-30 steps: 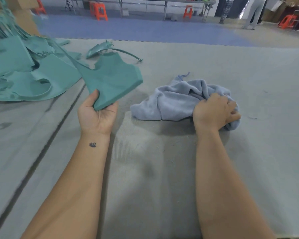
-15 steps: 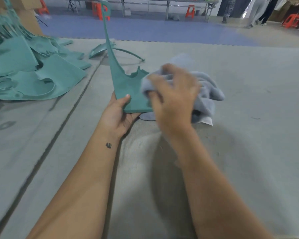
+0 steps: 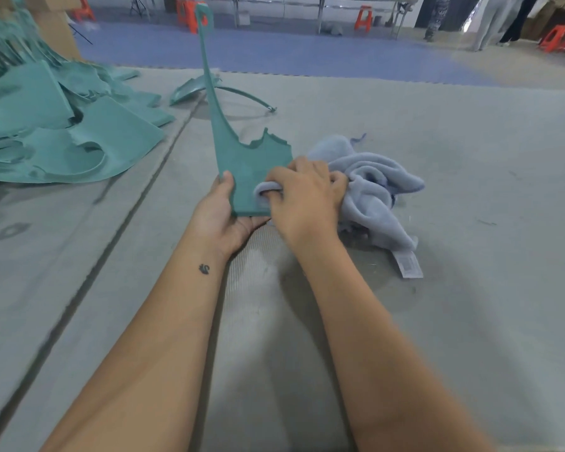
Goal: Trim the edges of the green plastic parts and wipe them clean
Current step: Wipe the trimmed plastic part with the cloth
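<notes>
The left hand (image 3: 224, 216) gripped the near edge of the thin, seemingly light and stiff green part (image 3: 247, 172), while the right hand (image 3: 302, 199) clutched the soft cloth (image 3: 375, 190) against it.

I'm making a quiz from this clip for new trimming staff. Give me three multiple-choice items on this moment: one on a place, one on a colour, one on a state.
1. Where is the pile of green parts?
A. far left on the mat
B. under the cloth
C. on a stool

2. What colour is the cloth?
A. orange
B. pale blue-grey
C. black

3. How is the green part in the left hand held?
A. flat on the mat
B. folded
C. upright

Answers:
1 A, it lies far left.
2 B, the cloth in the right hand is blue-grey.
3 C, its thin arm points up.
</notes>
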{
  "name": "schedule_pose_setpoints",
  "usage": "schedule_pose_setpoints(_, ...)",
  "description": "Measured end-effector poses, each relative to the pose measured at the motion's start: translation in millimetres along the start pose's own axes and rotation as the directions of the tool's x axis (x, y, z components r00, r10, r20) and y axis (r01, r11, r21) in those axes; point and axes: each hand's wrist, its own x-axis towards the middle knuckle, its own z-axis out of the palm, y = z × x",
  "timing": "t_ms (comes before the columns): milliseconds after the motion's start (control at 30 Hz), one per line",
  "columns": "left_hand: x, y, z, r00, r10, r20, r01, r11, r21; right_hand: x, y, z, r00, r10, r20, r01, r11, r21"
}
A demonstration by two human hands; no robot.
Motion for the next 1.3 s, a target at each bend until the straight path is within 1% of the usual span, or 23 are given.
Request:
schedule_pose_setpoints(100, 2.3, -2.2, -2.9, 0.999, 0.020, 0.026, -0.020, 1.000, 0.021, 3.9, 23.2, -3.7, 0.992, 0.121, -0.041, -0.123, 0.989, -0.075)
schedule_pose_setpoints(200, 1.4, -3.6, -3.7, 0.999, 0.038, 0.035, -0.039, 0.999, 0.030, 3.4, 33.7, -8.6, 0.992, 0.117, -0.055, -0.122, 0.986, -0.112)
schedule_pose_setpoints(333, 2.5, -2.0, -4.3, 1.000, 0.024, 0.017, -0.025, 0.999, 0.040, -0.8, 23.7, -15.8, 1.000, 0.000, 0.006, 0.001, 0.987, -0.162)
schedule_pose_setpoints(400, 2.7, -0.7, -3.0, 1.000, -0.010, -0.003, 0.010, 0.999, 0.043, -6.2, 10.2, -18.1, 0.994, -0.106, 0.034, 0.110, 0.982, -0.156)
schedule_pose_setpoints(500, -0.7, 1.1, -4.1, 1.000, -0.024, 0.010, 0.024, 0.999, 0.035, -19.0, -22.9, -13.8, 0.956, -0.280, 0.085, 0.284, 0.958, -0.045)
schedule_pose_setpoints(567, -3.8, 2.6, -7.1, 1.000, -0.014, 0.019, 0.013, 0.997, 0.077, -22.7, -39.6, -8.6, 0.947, -0.315, 0.054, 0.316, 0.949, 0.003)
schedule_pose_setpoints(600, -4.0, 3.5, -8.7, 1.000, -0.009, 0.007, 0.009, 0.995, 0.097, -21.5, -42.4, -7.7, 0.952, -0.303, 0.050, 0.302, 0.953, 0.015)
schedule_pose_setpoints(700, -0.6, 2.9, -6.9, 1.000, -0.013, 0.014, 0.012, 0.996, 0.086, -9.3, -36.7, -7.3, 0.977, -0.207, 0.057, 0.206, 0.978, 0.016)
schedule_pose_setpoints(800, 0.0, -4.4, 1.7, 1.000, -0.004, 0.011, 0.002, 0.985, 0.173, 3.6, -30.1, -5.8, 0.994, -0.107, 0.024, 0.107, 0.994, 0.009)
schedule_pose_setpoints(900, -1.0, -8.5, 8.3, 0.999, 0.044, -0.011, -0.040, 0.969, 0.244, 14.0, -29.2, 0.0, 0.999, -0.018, -0.039, 0.017, 0.999, -0.031)
schedule_pose_setpoints(1000, -1.5, -8.3, 8.9, 0.991, 0.127, 0.049, -0.137, 0.936, 0.325, 29.2, -25.0, 1.2, 0.993, 0.097, -0.064, -0.097, 0.995, 0.010)
schedule_pose_setpoints(1067, -3.0, -7.2, 7.3, 0.983, 0.158, 0.097, -0.183, 0.912, 0.367, 39.7, -15.3, -0.3, 0.981, 0.177, -0.075, -0.176, 0.984, 0.023)
schedule_pose_setpoints(1133, -5.4, -5.8, 6.3, 0.983, 0.149, 0.111, -0.180, 0.912, 0.369, 46.5, -0.9, -2.4, 0.966, 0.250, -0.063, -0.250, 0.968, 0.011)
schedule_pose_setpoints(1200, -6.6, -4.9, 6.1, 0.985, 0.144, 0.096, -0.169, 0.917, 0.362, 49.5, 15.0, -2.8, 0.951, 0.305, -0.047, -0.305, 0.952, -0.007)
schedule_pose_setpoints(1300, -5.8, -3.9, 6.2, 0.989, 0.132, 0.073, -0.149, 0.929, 0.339, 49.7, 28.5, -2.8, 0.941, 0.334, -0.057, -0.337, 0.941, -0.036)
